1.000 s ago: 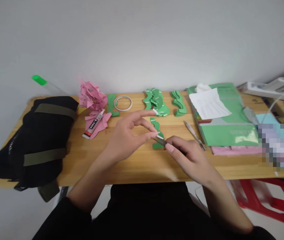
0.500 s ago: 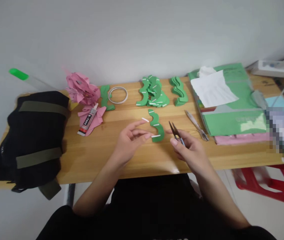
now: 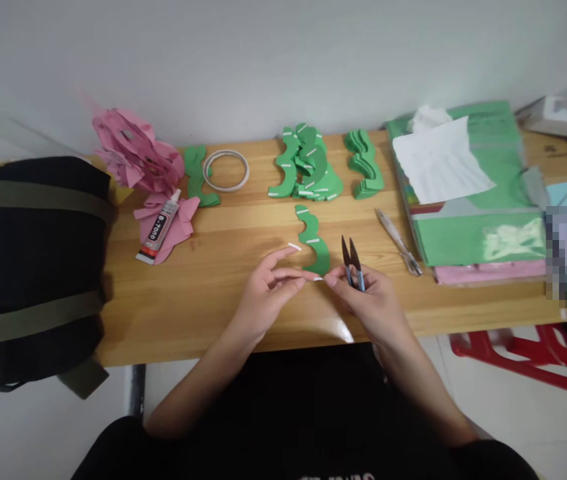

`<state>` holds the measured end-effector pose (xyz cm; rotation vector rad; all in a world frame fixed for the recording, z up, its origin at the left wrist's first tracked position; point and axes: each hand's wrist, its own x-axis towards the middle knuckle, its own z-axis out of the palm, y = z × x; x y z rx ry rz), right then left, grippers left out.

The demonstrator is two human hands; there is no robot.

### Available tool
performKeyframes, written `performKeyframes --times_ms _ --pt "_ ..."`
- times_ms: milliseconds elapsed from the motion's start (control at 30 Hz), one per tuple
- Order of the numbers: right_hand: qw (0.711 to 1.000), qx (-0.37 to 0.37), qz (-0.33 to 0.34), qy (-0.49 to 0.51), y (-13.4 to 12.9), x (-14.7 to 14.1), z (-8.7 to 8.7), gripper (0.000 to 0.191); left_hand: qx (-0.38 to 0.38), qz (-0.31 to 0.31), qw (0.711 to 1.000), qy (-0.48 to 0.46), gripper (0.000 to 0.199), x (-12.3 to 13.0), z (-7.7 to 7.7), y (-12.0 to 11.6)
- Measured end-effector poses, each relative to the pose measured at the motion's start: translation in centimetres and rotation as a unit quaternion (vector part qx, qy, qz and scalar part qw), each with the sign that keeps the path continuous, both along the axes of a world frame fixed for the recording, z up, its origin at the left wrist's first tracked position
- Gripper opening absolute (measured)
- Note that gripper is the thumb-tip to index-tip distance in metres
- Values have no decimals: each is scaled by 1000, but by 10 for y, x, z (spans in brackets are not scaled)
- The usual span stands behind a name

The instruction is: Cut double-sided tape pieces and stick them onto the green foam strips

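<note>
On the table in front of me lies a wavy green paper strip (image 3: 310,230) with short white tape pieces across it. My left hand (image 3: 266,300) pinches a small white tape strip (image 3: 318,279) at the paper's near end, and another white tape piece (image 3: 294,247) clings to its raised index fingertip. Thread snips (image 3: 352,260) are held in my right hand (image 3: 370,297), blades pointing up and slightly apart. The right thumb and forefinger meet the end of the small tape strip, almost touching the left fingertips.
Behind are a taped green paper pile (image 3: 313,167), another green stack (image 3: 364,167) and a tape roll (image 3: 226,170). To the left are pink paper petals (image 3: 136,150), a glue tube (image 3: 158,230) and a black bag (image 3: 38,267). A pen (image 3: 398,241) and green packs (image 3: 478,233) lie right.
My right hand has come left to the left fingertips, its snips now more upright. The left hand has shifted slightly right and down. The view has also moved a little.
</note>
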<state>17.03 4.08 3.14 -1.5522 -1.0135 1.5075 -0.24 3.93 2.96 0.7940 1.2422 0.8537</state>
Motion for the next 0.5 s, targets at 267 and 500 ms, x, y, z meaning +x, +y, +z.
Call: performKeyframes --times_ms 267,500 --pt "998 -31 -31 -53 2 0 -10 34 275 -9 907 318 48 -3 -14 -12" --pt "995 -32 28 -93 10 -10 -16 29 399 -121 820 392 73 -7 -30 -21"
